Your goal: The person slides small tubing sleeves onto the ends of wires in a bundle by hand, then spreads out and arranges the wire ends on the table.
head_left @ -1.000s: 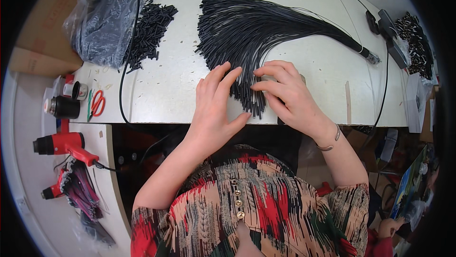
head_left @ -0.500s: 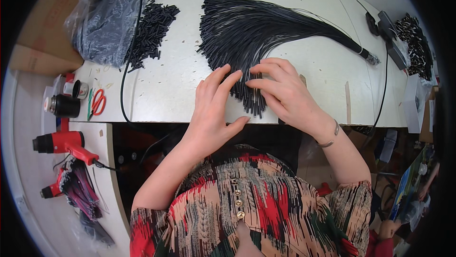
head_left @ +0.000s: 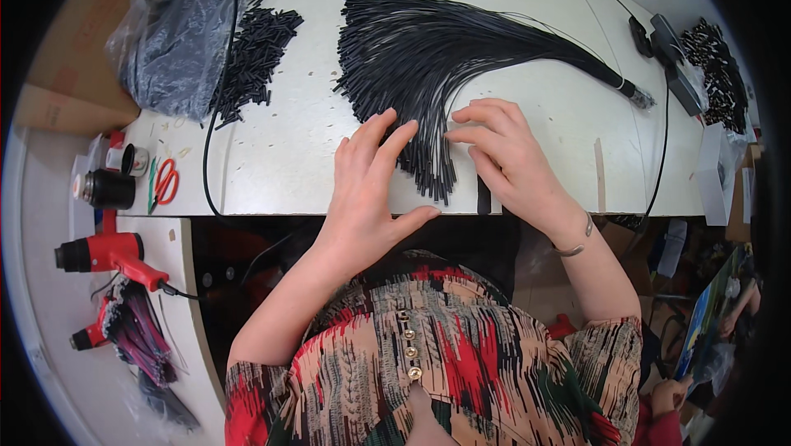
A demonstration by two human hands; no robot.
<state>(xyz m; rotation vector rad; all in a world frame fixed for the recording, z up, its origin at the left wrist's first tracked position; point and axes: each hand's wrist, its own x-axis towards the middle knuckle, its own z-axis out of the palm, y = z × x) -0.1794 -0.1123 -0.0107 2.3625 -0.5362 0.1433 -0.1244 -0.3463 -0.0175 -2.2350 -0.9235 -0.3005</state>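
A big bundle of thin black wires [head_left: 461, 30] lies across the white table, bound together at its right end and fanned out at its left. Black sleeves appear to cap the fanned ends, and one part of the fan bends down toward the near edge. My left hand [head_left: 362, 178] rests over the left side of that bent part, fingers spread and thumb stretched out. On the other side of these ends is my right hand [head_left: 519, 161], its fingers half curled and apart with nothing between them. Whether my left fingertips touch the wires I cannot tell.
Loose black tube pieces [head_left: 262, 54] lie in a pile beside a clear plastic bag [head_left: 177, 54]. Orange-handled scissors [head_left: 167, 181] and a dark flask [head_left: 111, 189] are at the left. A red heat gun [head_left: 111, 252] sits lower left. A black cable [head_left: 216, 133] crosses the table.
My right hand has drawn off to the right, away from the bent wire ends. My left hand has stayed nearly in place, and the whole view has shifted slightly.
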